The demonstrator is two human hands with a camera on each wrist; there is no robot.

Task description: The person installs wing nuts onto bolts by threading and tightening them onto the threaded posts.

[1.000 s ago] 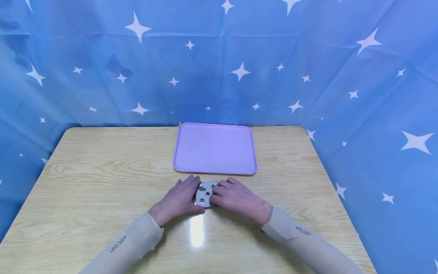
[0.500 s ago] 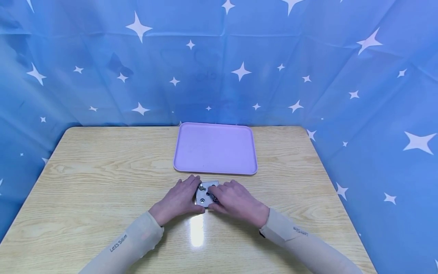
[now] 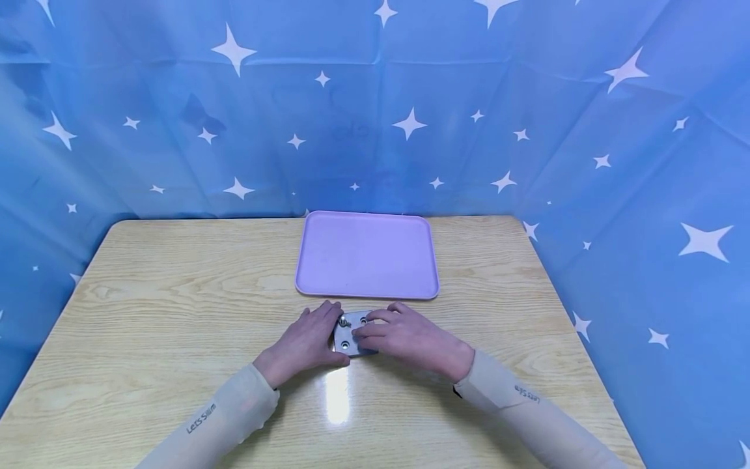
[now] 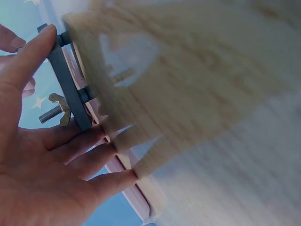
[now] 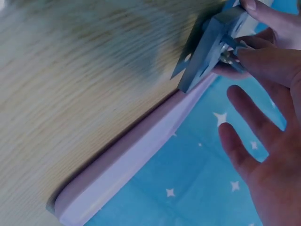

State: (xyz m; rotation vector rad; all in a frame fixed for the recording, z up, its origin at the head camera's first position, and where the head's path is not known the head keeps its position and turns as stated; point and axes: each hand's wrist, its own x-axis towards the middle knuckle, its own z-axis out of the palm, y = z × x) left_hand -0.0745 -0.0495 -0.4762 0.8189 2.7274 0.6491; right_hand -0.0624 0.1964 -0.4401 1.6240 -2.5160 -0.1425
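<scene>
A grey metal plate [image 3: 356,319] with several holes lies on the wooden table. My left hand [image 3: 305,340] grips its left side, the thumb at the near edge and the fingers at the far one. A bolt with a brass-coloured wing nut [image 4: 60,109] stands up from the plate, close to the left fingers. Over the plate's right half is my right hand [image 3: 407,340]. In the right wrist view its thumb and forefinger pinch the top of a second wing-nut bolt [image 5: 229,41], mostly hidden by the fingertips. The other right fingers [image 5: 242,146] are spread.
Just beyond the plate lies a purple tray [image 3: 368,293] with a raised rim. A blue cloth [image 3: 375,156] with white stars hangs behind the table [image 3: 187,280] and down its right side. Dark round feet [image 4: 84,94] show under the plate.
My right hand has turned and drawn slightly to the right, its fingers shifting around the bolt. The left hand and the plate stay in place. The head view has tilted slightly.
</scene>
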